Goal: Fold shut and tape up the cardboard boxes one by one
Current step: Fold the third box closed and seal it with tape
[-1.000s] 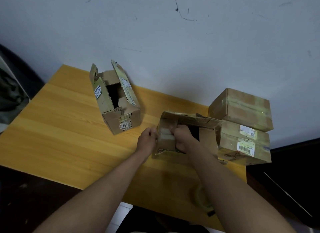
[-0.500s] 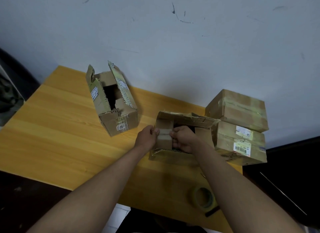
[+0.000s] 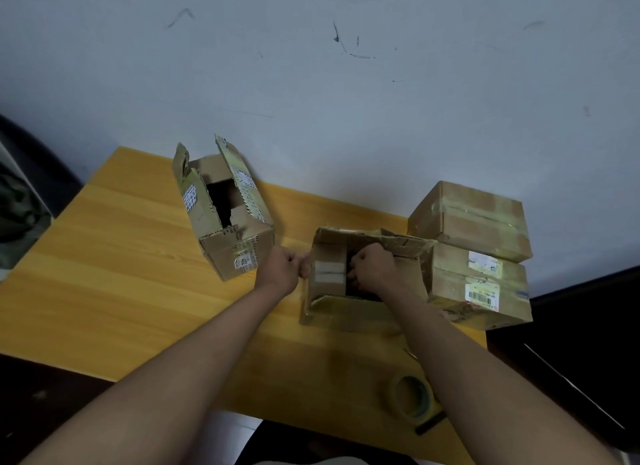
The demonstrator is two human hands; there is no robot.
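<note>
Setting: pale grey-white wall [image 3: 346, 101] with dark scuff marks, behind a yellow-orange wooden table [image 3: 121, 274].

Item 1: brown cardboard box with open top flaps [image 3: 360, 277], centre of the table, directly before me. Its left flap, which bears a pale tape strip, is folded inward over the opening; a dark gap shows beside it. The far flap is creased and stands partly up.

Item 2: my left hand [image 3: 280, 269], at the box's left side, fingers curled, touching the outer edge of the taped flap. Whether they pinch that edge or only press against it, I cannot tell.

Item 3: my right hand [image 3: 374, 269], over the opening, fingers curled down into the dark gap at the inner edge of the same flap. The fingertips are hidden; a grip on the cardboard cannot be confirmed.

Item 4: tall brown cardboard box with ragged raised flaps and white labels [image 3: 228, 215], to the left, apart from the centre box, open at the top.

Item 5: two closed, taped brown cardboard boxes, stacked: upper [image 3: 474, 219] on lower with barcode label [image 3: 481, 291]. The lower touches the centre box's right side.

Item 6: roll of clear packing tape [image 3: 410, 400], lying flat near the table's near edge, beside my right forearm.
</note>
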